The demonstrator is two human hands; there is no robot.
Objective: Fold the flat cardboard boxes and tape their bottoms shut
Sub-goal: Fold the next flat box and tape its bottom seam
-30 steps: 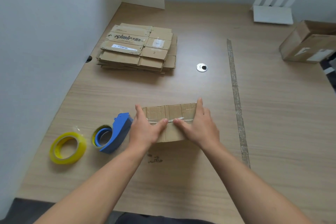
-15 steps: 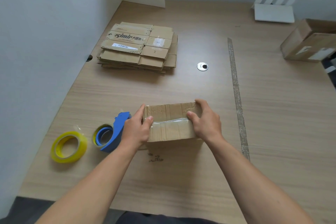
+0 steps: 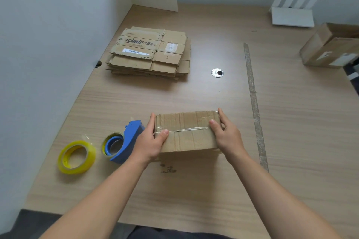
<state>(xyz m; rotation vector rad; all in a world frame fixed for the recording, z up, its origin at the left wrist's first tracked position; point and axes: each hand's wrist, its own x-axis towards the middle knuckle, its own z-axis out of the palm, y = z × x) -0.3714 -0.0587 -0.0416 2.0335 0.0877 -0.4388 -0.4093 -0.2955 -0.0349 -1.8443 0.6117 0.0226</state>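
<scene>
On the desk [image 3: 213, 190] a stack of flat boxes [image 3: 149, 52] lies well behind the taped box [image 3: 188, 137]. The left hand [image 3: 149, 145] clasps the box's left end, the right hand [image 3: 227, 137] its right end, thumbs over the top. A tape dispenser [image 3: 126, 141] lies just left of the box.

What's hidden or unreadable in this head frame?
Head view:
- Tape ends on the taped box: covered by left hand and right hand.
- Its underside: faces the desk.
- Print on barcode label of flat stack: too small.
- The far-right box: cut off by frame edge.
</scene>
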